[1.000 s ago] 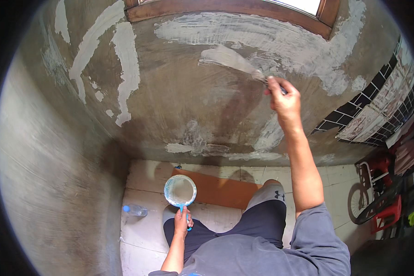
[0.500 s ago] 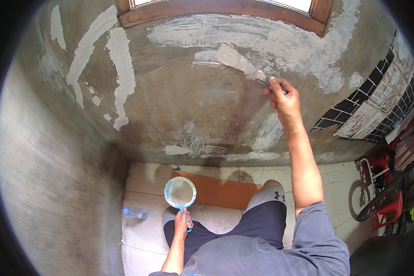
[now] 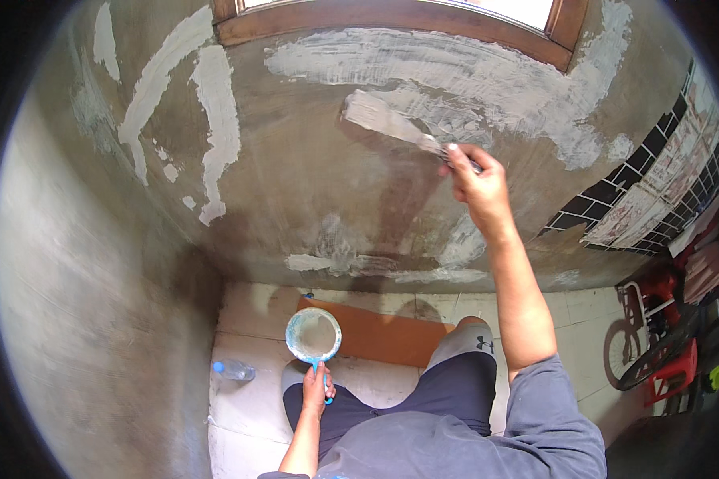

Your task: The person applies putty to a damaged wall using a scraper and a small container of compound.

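Observation:
My right hand is closed round the handle of a putty knife, its blade coated with pale filler and pointing up and left. The blade lies close to the grey-brown wall, below a broad whitish patch of filler; whether it touches cannot be told. Low in front of my body, my left hand grips the blue handle of a round dipper. Greyish-white paste lies inside its smeared bowl.
A wooden window frame crosses the top. On the tiled floor lie an orange-brown board and a clear plastic bottle. At right are black tiles, a bicycle and a red plastic stool.
My right hand has moved left and slightly down with the putty knife, and fresh filler shows on the wall where the blade was. My left hand holds the dipper in the same place.

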